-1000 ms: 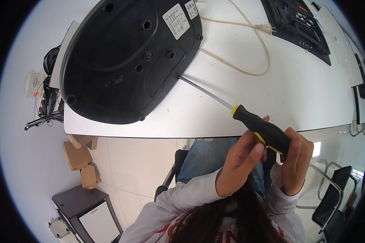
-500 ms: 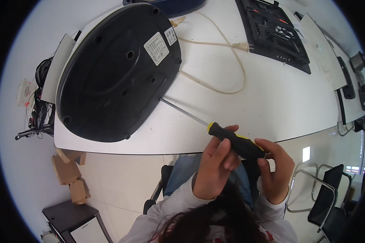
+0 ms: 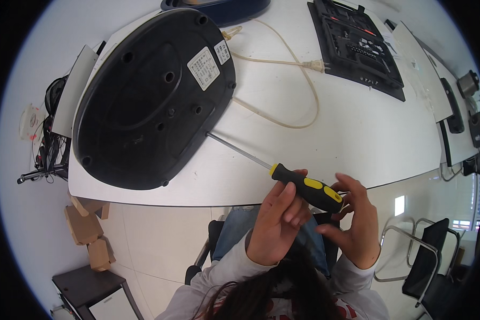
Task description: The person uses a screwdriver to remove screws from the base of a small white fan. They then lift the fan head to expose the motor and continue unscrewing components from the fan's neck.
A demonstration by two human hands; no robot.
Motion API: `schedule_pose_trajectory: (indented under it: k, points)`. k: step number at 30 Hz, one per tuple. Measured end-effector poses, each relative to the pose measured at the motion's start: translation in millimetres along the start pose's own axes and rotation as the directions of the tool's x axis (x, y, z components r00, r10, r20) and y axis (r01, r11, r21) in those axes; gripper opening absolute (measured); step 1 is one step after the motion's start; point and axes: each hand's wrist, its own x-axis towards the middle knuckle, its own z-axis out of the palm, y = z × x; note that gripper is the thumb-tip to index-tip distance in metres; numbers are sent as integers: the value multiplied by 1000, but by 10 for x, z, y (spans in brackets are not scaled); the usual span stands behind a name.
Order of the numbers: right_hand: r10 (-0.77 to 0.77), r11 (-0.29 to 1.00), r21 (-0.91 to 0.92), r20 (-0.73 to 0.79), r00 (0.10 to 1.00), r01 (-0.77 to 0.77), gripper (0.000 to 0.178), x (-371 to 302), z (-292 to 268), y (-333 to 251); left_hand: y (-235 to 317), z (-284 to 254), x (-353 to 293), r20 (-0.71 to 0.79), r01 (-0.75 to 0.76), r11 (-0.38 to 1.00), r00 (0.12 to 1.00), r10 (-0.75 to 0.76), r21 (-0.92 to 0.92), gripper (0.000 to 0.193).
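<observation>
A black and yellow screwdriver (image 3: 310,189) points up and to the left, its long shaft ending at the edge of a black oval appliance base (image 3: 144,106). This base lies underside up on the table, with several round holes and two white labels. My left hand (image 3: 279,226) is wrapped round the front of the screwdriver handle, near the yellow collar. At the handle's butt end, my right hand (image 3: 356,224) has thumb and fingers spread apart around it; whether a fingertip touches the handle is hard to tell.
A pale power cord with a plug (image 3: 316,65) curves across the white table (image 3: 368,138). At the back right lies a black tool case (image 3: 365,50) with bits. A dark blue tub-like part (image 3: 224,10) stands behind the base. Cardboard boxes (image 3: 85,224) and a chair (image 3: 429,250) are on the floor.
The screwdriver handle has rotated, so more of its yellow panels faces up. My right hand's fingers have opened away from the handle's end, while my left hand keeps its hold.
</observation>
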Motion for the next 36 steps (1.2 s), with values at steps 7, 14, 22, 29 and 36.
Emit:
schedule_pose_trajectory:
  k: [7, 14, 22, 29, 36]
  points:
    - [-54, 997, 56, 54, 997, 51, 45, -8, -30, 92, -29, -6, -10, -3, -19, 999, 1000, 19, 49, 40]
    - [-89, 996, 18, -78, 993, 91, 42, 47, 37, -16, -87, -42, 8, 5, -15, 999, 1000, 14, 50, 41]
    - [-87, 995, -53, -43, 995, 85, 45, 72, -32, 59, -104, -47, 19, 67, -58, 993, 996, 52, 104, 41]
    - [-96, 995, 15, -84, 992, 98, 48, 60, 14, 1, -92, -35, -3, 63, -47, 993, 997, 40, 106, 42]
    - [-107, 994, 4, -110, 988, 109, 35, 51, 46, 76, -91, -33, -9, 31, -42, 989, 999, 38, 141, 47]
